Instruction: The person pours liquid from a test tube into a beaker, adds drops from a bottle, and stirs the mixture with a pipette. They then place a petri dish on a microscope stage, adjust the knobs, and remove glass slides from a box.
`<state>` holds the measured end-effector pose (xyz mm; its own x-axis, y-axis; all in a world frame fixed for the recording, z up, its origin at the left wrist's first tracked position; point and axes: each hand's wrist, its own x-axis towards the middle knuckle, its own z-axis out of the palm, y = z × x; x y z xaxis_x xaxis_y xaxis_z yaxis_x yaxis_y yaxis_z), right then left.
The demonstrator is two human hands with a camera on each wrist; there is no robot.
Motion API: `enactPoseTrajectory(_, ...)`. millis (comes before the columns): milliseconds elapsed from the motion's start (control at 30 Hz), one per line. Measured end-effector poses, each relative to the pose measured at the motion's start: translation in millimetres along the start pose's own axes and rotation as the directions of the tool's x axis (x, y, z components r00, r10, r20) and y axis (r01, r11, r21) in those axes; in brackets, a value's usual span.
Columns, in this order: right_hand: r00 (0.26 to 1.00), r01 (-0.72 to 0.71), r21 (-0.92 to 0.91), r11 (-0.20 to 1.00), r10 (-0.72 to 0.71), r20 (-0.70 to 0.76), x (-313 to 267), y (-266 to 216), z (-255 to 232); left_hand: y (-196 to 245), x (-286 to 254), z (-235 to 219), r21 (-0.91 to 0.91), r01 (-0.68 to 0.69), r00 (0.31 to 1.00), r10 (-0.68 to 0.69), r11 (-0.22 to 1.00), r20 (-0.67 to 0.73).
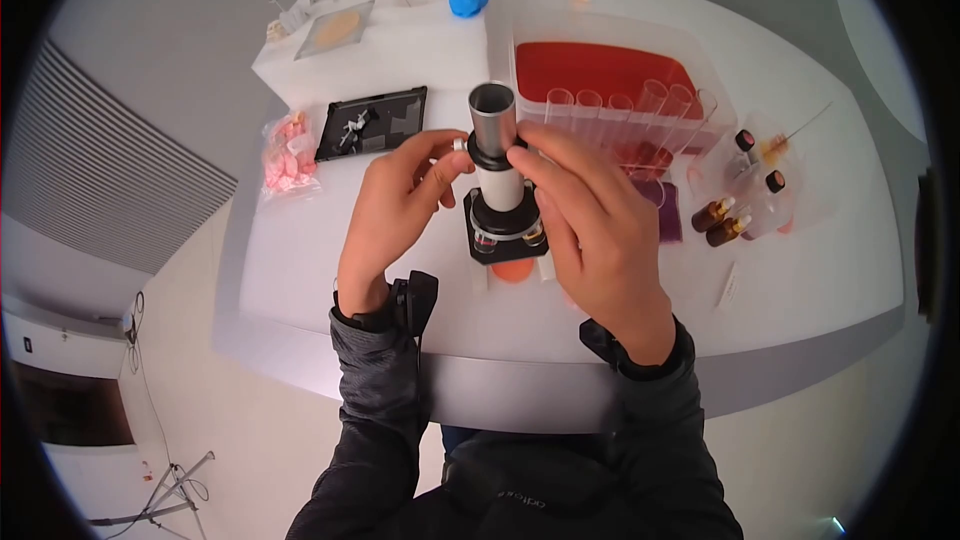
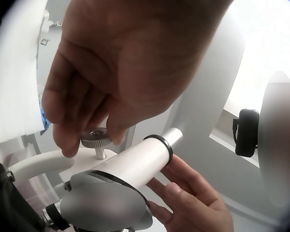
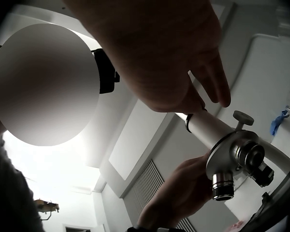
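Note:
A white microscope (image 1: 502, 188) with a silver upper tube stands upright before the person. The left hand (image 1: 392, 202) is at its left side; in the left wrist view, the left hand (image 2: 130, 63) pinches a ridged knob (image 2: 95, 138) between thumb and fingers. Fairly straight fingers of the right hand (image 1: 598, 225) touch the tube's right side near the black collar. The left wrist view shows the right hand (image 2: 195, 205) beside the white tube (image 2: 140, 162). In the right wrist view, objective lenses (image 3: 223, 186) hang below the tube, with the knob (image 3: 243, 117) uncovered.
Behind stands a clear bin (image 1: 725, 105) of red liquid, with several glass tubes (image 1: 590, 108) before it. Bottles (image 1: 770, 208) are at right. A black tray (image 1: 395, 122) and a bag of pink pieces (image 1: 290, 155) lie left, near a white block (image 1: 420, 50) bearing blue gloves (image 1: 468, 0).

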<state>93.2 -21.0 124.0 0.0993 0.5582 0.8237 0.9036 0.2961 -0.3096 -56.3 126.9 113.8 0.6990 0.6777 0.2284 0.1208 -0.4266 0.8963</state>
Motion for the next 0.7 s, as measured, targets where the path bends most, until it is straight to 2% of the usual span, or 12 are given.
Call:
enactPoseTrajectory(200,1.0,0.004,0.068,0.998,-0.003,-0.01,-3,6,-2,0,-1,2,-0.055,-0.022,0.999,0.02,0.998,-0.028)
enactPoseTrajectory(367,0.998,0.03,0.06,0.998,-0.028,-0.048,-5,10,1,4,-1,0,0.091,-0.038,0.998,0.041,0.995,-0.036)
enactPoseTrajectory(567,0.999,0.004,0.069,0.998,0.0,-0.05,-7,9,2,1,1,-1,-0.001,0.055,0.998,-0.055,0.999,0.035)
enactPoseTrajectory(667,0.999,-0.043,0.069,0.997,0.045,-0.029,-7,4,1,-4,0,-2,0.006,0.019,1.0,-0.019,1.0,0.02)
enactPoseTrajectory(700,0.999,-0.03,-0.005,1.0,0.029,-0.028,-7,0,1,-5,0,-2,0.007,0.022,1.0,-0.022,1.0,0.012)
